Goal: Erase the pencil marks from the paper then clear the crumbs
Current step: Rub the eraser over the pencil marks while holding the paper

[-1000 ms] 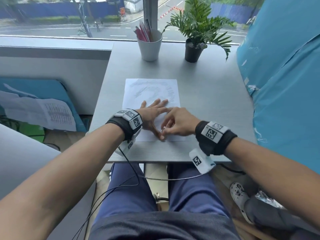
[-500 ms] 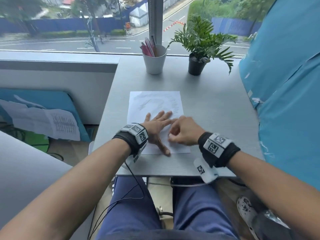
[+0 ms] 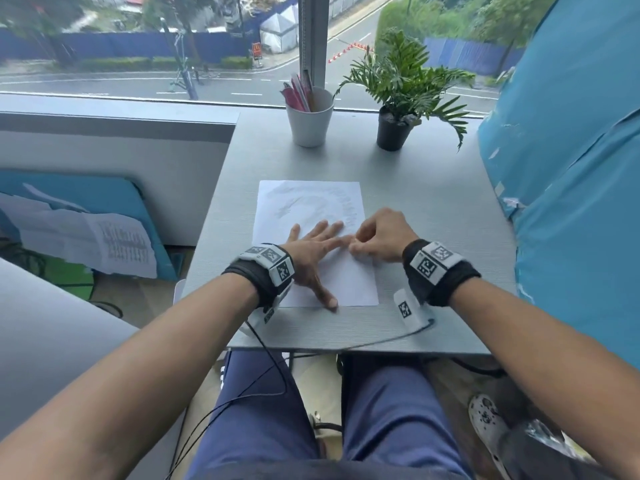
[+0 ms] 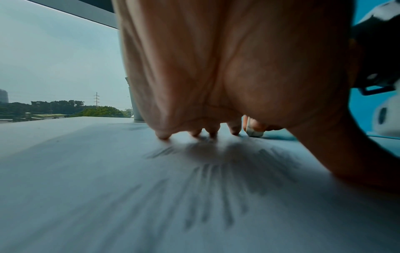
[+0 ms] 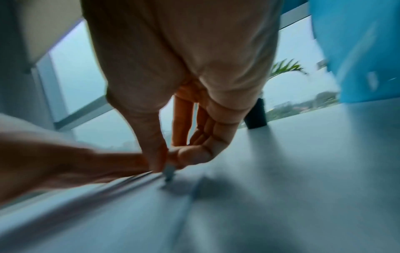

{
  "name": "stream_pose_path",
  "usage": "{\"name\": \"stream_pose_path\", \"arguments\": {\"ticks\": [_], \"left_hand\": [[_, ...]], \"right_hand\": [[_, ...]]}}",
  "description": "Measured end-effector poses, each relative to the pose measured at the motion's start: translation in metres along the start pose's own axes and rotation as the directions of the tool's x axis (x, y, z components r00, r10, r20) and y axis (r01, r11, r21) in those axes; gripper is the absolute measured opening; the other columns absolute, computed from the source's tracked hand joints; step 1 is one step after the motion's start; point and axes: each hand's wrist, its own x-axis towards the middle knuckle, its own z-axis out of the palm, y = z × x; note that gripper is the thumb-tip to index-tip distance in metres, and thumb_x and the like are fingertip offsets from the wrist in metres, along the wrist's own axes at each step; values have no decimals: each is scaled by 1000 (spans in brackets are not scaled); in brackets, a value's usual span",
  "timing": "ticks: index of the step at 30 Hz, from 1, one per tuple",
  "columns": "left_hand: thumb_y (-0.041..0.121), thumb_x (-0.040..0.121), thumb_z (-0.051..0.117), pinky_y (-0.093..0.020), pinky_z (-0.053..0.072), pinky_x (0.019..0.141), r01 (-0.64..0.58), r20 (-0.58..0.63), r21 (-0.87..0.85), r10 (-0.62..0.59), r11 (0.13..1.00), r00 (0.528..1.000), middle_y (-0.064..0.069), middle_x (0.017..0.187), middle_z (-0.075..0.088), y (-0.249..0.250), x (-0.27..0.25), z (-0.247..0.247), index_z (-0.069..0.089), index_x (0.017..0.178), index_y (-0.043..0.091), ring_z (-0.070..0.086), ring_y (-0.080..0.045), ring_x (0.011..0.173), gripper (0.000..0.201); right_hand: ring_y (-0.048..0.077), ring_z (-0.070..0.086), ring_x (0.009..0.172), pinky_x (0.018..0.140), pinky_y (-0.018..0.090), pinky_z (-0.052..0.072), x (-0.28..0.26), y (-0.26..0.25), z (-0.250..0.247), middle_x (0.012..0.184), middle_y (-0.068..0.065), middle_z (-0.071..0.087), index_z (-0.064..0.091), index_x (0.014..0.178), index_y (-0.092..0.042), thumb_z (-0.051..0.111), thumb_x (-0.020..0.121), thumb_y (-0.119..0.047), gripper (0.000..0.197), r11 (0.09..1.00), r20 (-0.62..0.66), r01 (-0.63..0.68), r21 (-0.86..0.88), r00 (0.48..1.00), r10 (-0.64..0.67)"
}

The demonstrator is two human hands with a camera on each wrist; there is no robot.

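Observation:
A white sheet of paper (image 3: pixel 308 206) with grey pencil scribbles (image 3: pixel 341 206) lies on the grey desk (image 3: pixel 433 209). My left hand (image 3: pixel 317 249) lies flat on the sheet with fingers spread, pressing it down. My right hand (image 3: pixel 379 237) is at the sheet's right edge, beside the left fingertips, pinching a small white eraser (image 5: pixel 169 172) between thumb and fingers, its tip on the paper. In the left wrist view the eraser (image 4: pixel 255 132) shows just past my left fingertips (image 4: pixel 213 134), with pencil strokes (image 4: pixel 207 186) under the palm. No crumbs are discernible.
A white cup (image 3: pixel 309 121) of pens and a potted plant (image 3: pixel 396 129) stand at the back of the desk by the window. A blue surface (image 3: pixel 571 188) rises along the right edge. Papers (image 3: pixel 93 244) lie lower at the left.
Both hands have shifted up the sheet, away from me; the right hand with the eraser moved from the lower middle to the right edge. The head view has tilted up.

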Motion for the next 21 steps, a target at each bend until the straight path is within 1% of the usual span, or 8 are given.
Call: {"name": "stream_pose_path", "arguments": {"ticks": [4, 6, 8, 10, 12, 13, 17, 21], "left_hand": [[75, 49, 82, -63, -22, 111, -1, 2, 40, 1, 999, 1000, 11, 161, -28, -2, 3, 2, -17, 156, 33, -31, -14, 145, 152], [72, 50, 84, -58, -26, 109, -10, 2, 3, 10, 1000, 1000, 13, 161, -27, -4, 1, 1, -14, 157, 33, -31, -12, 145, 150], [70, 51, 85, -57, -26, 108, -10, -8, -5, 10, 1000, 1000, 13, 162, -25, -3, 0, 1, -12, 158, 33, -30, -11, 146, 149], [73, 48, 84, -62, -23, 110, 3, 6, 20, -3, 1000, 1000, 11, 162, -26, -1, 1, 1, -14, 157, 32, -30, -14, 146, 152], [74, 45, 84, -64, -21, 111, 10, 9, 46, -10, 999, 1000, 11, 161, -28, -1, 3, 1, -16, 157, 33, -31, -15, 146, 155], [73, 45, 85, -64, -22, 111, 10, 11, 38, -11, 999, 1000, 12, 161, -28, -1, 3, 0, -15, 157, 34, -31, -14, 145, 155], [69, 46, 88, -59, -24, 112, 30, 1, 5, -30, 1000, 1000, 11, 161, -28, 1, -2, -1, -9, 157, 40, -33, -15, 145, 150], [72, 40, 88, -63, -23, 111, 89, 29, 49, -90, 995, 995, 9, 158, -36, 4, 0, 0, -17, 152, 48, -39, -19, 142, 155]], "right_hand": [[-1, 46, 42, 45, 9, 34, -27, -17, 24, 49, -12, 60, 72, 60, -16, 77, 75, -17, 16, 991, 271, 134, -5, 954, -127], [-6, 50, 43, 45, 4, 34, -4, -3, 5, 46, -17, 58, 71, 62, -22, 80, 74, -21, 15, 1000, 103, 16, 17, 995, -18], [-5, 51, 48, 49, 6, 36, 4, -1, -4, 57, -10, 65, 75, 68, -15, 78, 74, -20, 8, 1000, -32, -15, 10, 999, 16], [4, 49, 46, 50, 17, 40, -12, -13, 15, 59, -1, 67, 74, 65, -9, 73, 74, -15, 12, 997, 106, 68, -23, 992, -65], [3, 48, 44, 47, 16, 38, -32, -25, 29, 52, -9, 63, 71, 60, -14, 75, 75, -15, 16, 988, 302, 152, -31, 944, -136], [1, 50, 46, 49, 14, 38, -26, -22, 24, 52, -11, 63, 73, 62, -16, 77, 75, -17, 14, 990, 302, 138, -40, 946, -120], [3, 57, 59, 61, 14, 39, 10, -2, -6, 66, -5, 68, 79, 77, -14, 80, 73, -23, 10, 998, -15, 1, -58, 1000, -2], [3, 55, 54, 51, 11, 40, -32, -22, 28, 63, -8, 64, 78, 75, -15, 75, 75, -19, 4, 983, 290, 179, -47, 944, -158]]}}
